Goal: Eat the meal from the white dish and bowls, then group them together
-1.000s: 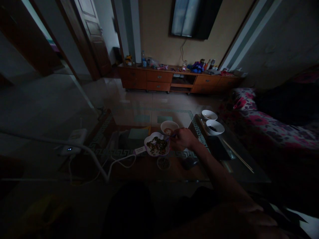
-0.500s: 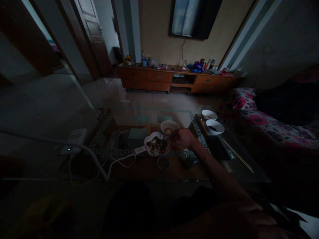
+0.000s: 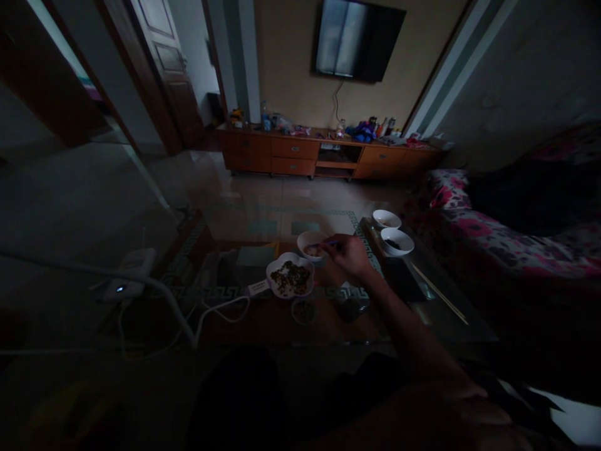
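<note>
My right hand [image 3: 348,253] reaches out over a glass coffee table [image 3: 263,313] in a dim room. Its fingers are closed on a thin stick-like tool, too dark to identify, whose tip lies over a round white bowl [image 3: 310,244]. Just in front of that bowl sits a flower-shaped white dish [image 3: 290,277] holding dark mixed bits. Two more white bowls [image 3: 397,240] stand to the right of my hand. My left hand is out of view.
A pair of chopsticks [image 3: 439,293] lies on the table's right side. A white power strip [image 3: 123,284] and cable [image 3: 188,326] sit at the left. A flowered sofa [image 3: 493,238] is to the right, a wooden TV cabinet [image 3: 323,153] stands against the far wall.
My right hand has shifted from the flower-shaped dish's edge up to the round bowl behind it. The view has tilted slightly, so everything sits a little lower and to the left.
</note>
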`<state>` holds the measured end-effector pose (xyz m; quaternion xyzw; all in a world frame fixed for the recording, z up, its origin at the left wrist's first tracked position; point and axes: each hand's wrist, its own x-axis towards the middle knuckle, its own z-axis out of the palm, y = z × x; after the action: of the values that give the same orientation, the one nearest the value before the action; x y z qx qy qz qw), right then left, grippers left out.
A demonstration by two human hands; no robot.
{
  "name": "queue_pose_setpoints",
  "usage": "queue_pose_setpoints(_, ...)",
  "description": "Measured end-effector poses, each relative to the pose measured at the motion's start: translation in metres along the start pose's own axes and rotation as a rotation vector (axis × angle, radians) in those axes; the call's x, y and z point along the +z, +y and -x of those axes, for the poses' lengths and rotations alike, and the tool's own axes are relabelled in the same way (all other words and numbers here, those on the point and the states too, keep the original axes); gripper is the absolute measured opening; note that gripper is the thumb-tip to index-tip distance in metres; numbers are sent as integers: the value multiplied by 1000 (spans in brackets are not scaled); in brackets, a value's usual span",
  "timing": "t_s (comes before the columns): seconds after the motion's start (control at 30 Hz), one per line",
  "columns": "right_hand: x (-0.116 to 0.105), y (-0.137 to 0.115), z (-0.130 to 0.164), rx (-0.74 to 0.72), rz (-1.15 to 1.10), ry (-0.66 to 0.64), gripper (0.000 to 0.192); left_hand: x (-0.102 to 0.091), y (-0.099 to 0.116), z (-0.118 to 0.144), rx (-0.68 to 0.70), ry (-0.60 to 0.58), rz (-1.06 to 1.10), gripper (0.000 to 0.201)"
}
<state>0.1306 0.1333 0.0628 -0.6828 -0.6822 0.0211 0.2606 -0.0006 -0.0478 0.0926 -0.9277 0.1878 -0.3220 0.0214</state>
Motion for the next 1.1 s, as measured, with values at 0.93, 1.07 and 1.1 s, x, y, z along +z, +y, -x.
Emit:
queue_pose_setpoints(0.93,22,-5,7,-149,90,-332,26,22,3,4,-27,24,17,40)
queue_pose_setpoints(1.07,22,-5,6,-130,109,-338,28,16,2,4,-23,18,-19,42)
queue_pose_setpoints(1.1,22,-5,6,-130,108,-340,29,14,2,4,-20,17,-26,43)
